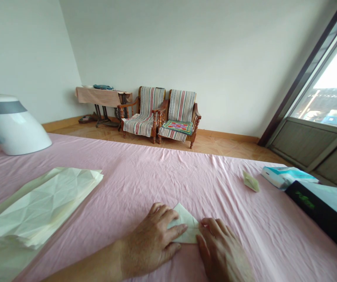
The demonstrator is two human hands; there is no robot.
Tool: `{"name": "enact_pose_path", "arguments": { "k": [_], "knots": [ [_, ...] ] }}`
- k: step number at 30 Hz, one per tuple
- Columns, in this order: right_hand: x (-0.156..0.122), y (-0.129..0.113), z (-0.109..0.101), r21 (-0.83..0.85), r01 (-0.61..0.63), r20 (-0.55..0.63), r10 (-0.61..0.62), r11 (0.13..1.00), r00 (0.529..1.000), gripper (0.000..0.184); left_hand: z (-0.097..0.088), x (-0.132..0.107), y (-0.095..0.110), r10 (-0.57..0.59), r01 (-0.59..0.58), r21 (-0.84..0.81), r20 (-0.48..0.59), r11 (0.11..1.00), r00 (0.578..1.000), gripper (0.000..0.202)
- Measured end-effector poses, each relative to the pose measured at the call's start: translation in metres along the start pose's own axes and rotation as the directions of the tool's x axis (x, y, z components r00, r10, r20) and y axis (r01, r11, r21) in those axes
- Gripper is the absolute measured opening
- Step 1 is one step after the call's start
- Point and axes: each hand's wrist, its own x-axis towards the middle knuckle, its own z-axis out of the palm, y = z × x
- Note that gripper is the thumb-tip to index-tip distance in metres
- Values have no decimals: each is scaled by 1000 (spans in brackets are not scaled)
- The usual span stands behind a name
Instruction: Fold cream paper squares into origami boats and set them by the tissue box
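A small piece of pale folded paper lies on the pink cloth in front of me, its peak pointing away. My left hand holds its left side down, fingers slightly bent and thumb near the lower edge. At the paper's right corner, my right hand grips with thumb and forefinger. Parts of both sides are covered by my fingers. To the left lies a stack of creased, pale yellow paper sheets. A small folded paper shape rests farther off to the right.
A white and grey jug stands at the left on the pink tablecloth. On the right are a blue and white tissue pack and a black box. Two wooden armchairs stand by the far wall.
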Motion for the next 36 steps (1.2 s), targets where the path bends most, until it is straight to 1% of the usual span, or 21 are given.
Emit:
{"name": "enact_pose_path", "arguments": {
  "k": [3,6,8,10,13,16,18,20,22,23,24,26,29,32,36],
  "knots": [
    [0,0,1,59,-6,8,6,998,1000,21,1,-1,0,0,0,-8,-6,1000,1000,34],
    [3,-1,0,95,-36,-7,37,995,999,27,3,-1,0,9,-9,-10,-16,1000,1000,35],
    [5,-2,1,97,-23,-17,24,995,1000,31,3,-1,-1,15,-15,-13,-23,1000,1000,35],
    [6,-1,3,84,18,-46,-14,996,999,34,4,-1,-1,15,-16,-20,-27,1000,1000,34],
    [6,0,4,57,50,-112,-43,997,993,30,3,-1,-1,5,-6,-45,-27,999,1000,33],
    [6,2,1,40,72,-127,-67,997,990,26,2,-2,-2,-19,14,-124,-39,992,999,31],
    [5,3,-3,65,101,-117,-93,993,989,25,2,-3,-4,-70,51,-219,-78,974,995,28],
    [5,4,-5,115,131,-116,-118,985,986,24,2,-2,-8,-178,124,-319,-143,940,974,21],
    [4,3,-6,163,148,-128,-128,975,983,22,4,-2,-14,-320,228,-372,-209,900,924,16],
    [4,3,-6,182,146,-137,-122,972,983,21,5,-2,-17,-383,283,-369,-231,885,894,15],
    [4,3,-6,197,137,-144,-110,971,983,19,6,-3,-19,-433,337,-352,-240,873,869,13],
    [4,2,-6,217,120,-140,-91,969,986,16,8,-4,-23,-489,417,-299,-231,859,841,10],
    [5,2,-9,220,129,-120,-105,967,987,15,8,-4,-24,-514,471,-232,-187,851,837,6],
    [5,1,-12,223,136,-107,-114,965,988,13,7,-3,-21,-519,487,-207,-143,848,843,18],
    [4,-1,-10,244,94,-128,-63,965,990,14,5,0,-19,-524,495,-212,-108,842,845,19]
  ]
}}
